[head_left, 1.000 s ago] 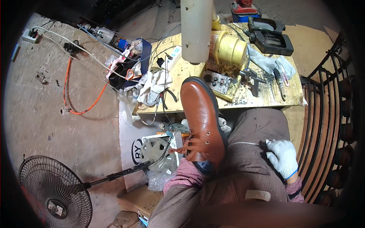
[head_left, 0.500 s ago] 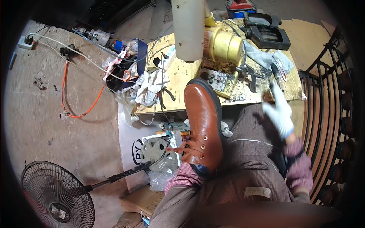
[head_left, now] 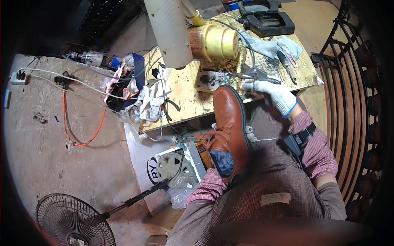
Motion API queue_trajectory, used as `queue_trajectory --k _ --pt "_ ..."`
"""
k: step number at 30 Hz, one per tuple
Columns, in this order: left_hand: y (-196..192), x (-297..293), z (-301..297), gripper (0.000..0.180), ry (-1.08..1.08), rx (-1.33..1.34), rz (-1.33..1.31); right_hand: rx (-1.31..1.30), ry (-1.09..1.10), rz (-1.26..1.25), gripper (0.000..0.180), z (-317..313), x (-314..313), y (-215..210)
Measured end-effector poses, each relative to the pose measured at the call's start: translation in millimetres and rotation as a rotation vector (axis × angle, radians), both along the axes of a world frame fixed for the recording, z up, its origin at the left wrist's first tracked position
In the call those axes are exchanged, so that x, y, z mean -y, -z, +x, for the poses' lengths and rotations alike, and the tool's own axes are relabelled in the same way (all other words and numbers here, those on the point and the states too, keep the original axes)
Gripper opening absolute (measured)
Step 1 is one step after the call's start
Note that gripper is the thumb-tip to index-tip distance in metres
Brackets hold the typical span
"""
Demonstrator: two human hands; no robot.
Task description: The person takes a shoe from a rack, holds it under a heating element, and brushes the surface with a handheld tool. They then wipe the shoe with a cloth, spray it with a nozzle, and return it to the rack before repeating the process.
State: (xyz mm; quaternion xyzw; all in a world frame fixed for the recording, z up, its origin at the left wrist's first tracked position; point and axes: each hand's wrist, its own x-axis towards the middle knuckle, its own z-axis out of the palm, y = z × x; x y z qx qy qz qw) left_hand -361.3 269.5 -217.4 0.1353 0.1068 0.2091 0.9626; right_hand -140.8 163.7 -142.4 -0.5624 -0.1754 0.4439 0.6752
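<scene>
One desk (head_left: 186, 100), wooden, pale yellow, scuffed, taken as reference for all places. One shoe (head_left: 227, 107), reddish-brown, lace-up, blue fleecy lining, toe up against the view of the desk's near edge, body in front of it. One left hand, concealed behind the shoe, its grip impossible to tell; pink checked sleeve (head_left: 208, 186) leading to it from below. One right hand (head_left: 279, 95), white glove with blue cuff trim, at the desk's near edge, fingers over the handle of a gun-shaped tool (head_left: 255, 74); blurred, so whether they close around it cannot be told. On the desk: control box (head_left: 208, 78) with knobs, panel marks too small to read; yellow machine (head_left: 221, 43), reddish print on its side; two black plastic trays (head_left: 273, 23) at the far right; blue-grey cloth (head_left: 262, 46); white rag (head_left: 156, 98) at the left edge. Below the desk's left part: white panel (head_left: 141, 162) bearing black letters in a ring, partly covered. Nearer than the desk: brown checked garment (head_left: 262, 176) with a pale sewn label (head_left: 276, 199), wording too fine to read; black fan (head_left: 76, 221), lower left, pale hub sticker (head_left: 76, 239). Right of the desk: black metal rack (head_left: 339, 80).
</scene>
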Motion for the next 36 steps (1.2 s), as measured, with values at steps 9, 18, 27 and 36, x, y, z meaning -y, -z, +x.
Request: queue_trajectory --k 9,18,27,36 --pt "-13.0 -8.0 10.3 0.078 -0.026 -0.143 0.019 0.510 0.054 -0.025 0.028 -19.5 -5.1 15.9" --pt "-13.2 3.4 8.5 0.082 -0.075 -0.280 0.058 0.540 0.024 -0.094 0.034 -16.7 -14.5 8.4" --pt "-12.8 15.3 11.7 0.086 -0.089 -0.395 0.112 1.106 0.184 -0.052 0.028 -40.3 19.1 7.7" --pt "-11.7 15.6 18.5 0.090 -0.090 -0.512 0.158 1.179 0.000 -0.013 0.021 -64.2 59.7 -13.6"
